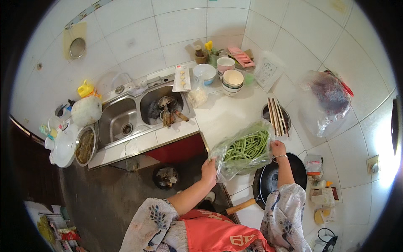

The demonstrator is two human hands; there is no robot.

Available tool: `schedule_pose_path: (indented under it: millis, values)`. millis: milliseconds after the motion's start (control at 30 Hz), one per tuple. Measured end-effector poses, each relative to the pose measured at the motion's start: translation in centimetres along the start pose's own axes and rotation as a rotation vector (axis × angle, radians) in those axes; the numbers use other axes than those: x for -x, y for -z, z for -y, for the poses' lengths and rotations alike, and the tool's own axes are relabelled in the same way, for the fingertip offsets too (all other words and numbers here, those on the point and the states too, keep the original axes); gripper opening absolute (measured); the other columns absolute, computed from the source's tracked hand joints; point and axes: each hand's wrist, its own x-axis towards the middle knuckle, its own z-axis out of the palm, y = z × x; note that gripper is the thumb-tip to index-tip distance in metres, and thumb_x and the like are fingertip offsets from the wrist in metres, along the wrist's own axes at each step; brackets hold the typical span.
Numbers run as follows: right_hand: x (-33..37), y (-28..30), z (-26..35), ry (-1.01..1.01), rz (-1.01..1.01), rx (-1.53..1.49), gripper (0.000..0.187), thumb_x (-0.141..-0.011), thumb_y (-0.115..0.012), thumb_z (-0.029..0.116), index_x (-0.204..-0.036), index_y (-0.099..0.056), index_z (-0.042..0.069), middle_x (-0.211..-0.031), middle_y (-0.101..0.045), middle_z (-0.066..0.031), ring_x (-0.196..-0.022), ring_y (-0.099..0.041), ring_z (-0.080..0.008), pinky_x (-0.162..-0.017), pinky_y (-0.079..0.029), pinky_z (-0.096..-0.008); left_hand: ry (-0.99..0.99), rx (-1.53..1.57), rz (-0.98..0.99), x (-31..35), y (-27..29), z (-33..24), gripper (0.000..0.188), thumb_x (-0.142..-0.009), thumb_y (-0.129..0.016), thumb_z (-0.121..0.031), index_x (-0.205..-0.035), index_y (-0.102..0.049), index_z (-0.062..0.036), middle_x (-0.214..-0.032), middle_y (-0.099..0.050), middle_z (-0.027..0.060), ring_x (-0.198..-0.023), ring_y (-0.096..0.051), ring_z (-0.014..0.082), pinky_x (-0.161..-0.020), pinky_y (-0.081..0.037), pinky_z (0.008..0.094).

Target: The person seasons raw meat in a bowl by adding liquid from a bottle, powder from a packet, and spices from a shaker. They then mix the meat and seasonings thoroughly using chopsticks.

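A clear plastic bag full of long green beans is stretched between my two hands at the counter's edge. My left hand is closed on the bag's left side. My right hand, with a bracelet at the wrist, grips the bag's right side. Just beyond the bag stands a metal pot with several chopsticks laid across it. Close by my right forearm sits a black wok, partly hidden by the arm, its wooden handle pointing toward me.
Left of the counter is a double sink with utensils in its right basin. Stacked bowls stand at the back. A bag with dark contents hangs on the right wall. Seasoning packs line the right side; a bin is on the floor.
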Motion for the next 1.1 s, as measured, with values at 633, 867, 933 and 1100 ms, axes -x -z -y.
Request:
schedule_pose_path:
  millis: [633,867,933,1100]
  values:
    - [15.0,-7.9,27.2,-0.018,0.33,-0.988,0.016,-0.088,-0.042,0.02,-0.084,-0.05,0.007,-0.086,-0.06,-0.0161,-0.075,-0.06,-0.0279,-0.068,-0.052,-0.0426,-0.007,0.474,0.081,2.0,15.2,-22.0,0.018,-0.088,-0.04,-0.015,-0.091,-0.052,-0.002,-0.089,-0.058,0.0095,-0.086,-0.056,0.0226,-0.075,-0.044,0.036]
    - [17.5,-21.9,36.6,0.039,0.649,-0.976,0.019,-0.089,-0.043,0.023,-0.083,-0.048,0.007,-0.083,-0.057,-0.0115,-0.077,-0.061,-0.029,-0.069,-0.051,-0.0437,-0.304,0.512,0.032,-1.1,29.1,-32.5,0.016,-0.086,-0.044,-0.019,-0.086,-0.056,-0.009,-0.081,-0.058,0.0009,-0.078,-0.055,0.0159,-0.074,-0.04,0.0333]
    - [18.6,-25.6,39.2,0.087,0.646,-0.913,0.019,-0.09,-0.041,0.023,-0.084,-0.047,0.006,-0.081,-0.057,-0.0119,-0.073,-0.061,-0.0275,-0.064,-0.053,-0.0394,-0.333,0.518,-0.019,-2.3,32.7,-34.7,0.015,-0.086,-0.045,-0.018,-0.086,-0.056,-0.0078,-0.081,-0.059,0.0018,-0.078,-0.055,0.0166,-0.073,-0.042,0.0338]
    - [17.2,-34.4,40.1,0.086,0.626,-0.695,0.017,-0.087,-0.043,0.023,-0.083,-0.047,0.006,-0.074,-0.057,-0.01,-0.054,-0.057,-0.0194,-0.044,-0.047,-0.031,-0.27,0.404,-0.021,-7.1,40.2,-37.2,0.01,-0.085,-0.047,-0.013,-0.083,-0.055,-0.0059,-0.081,-0.058,0.0044,-0.07,-0.054,0.019,-0.064,-0.045,0.032]
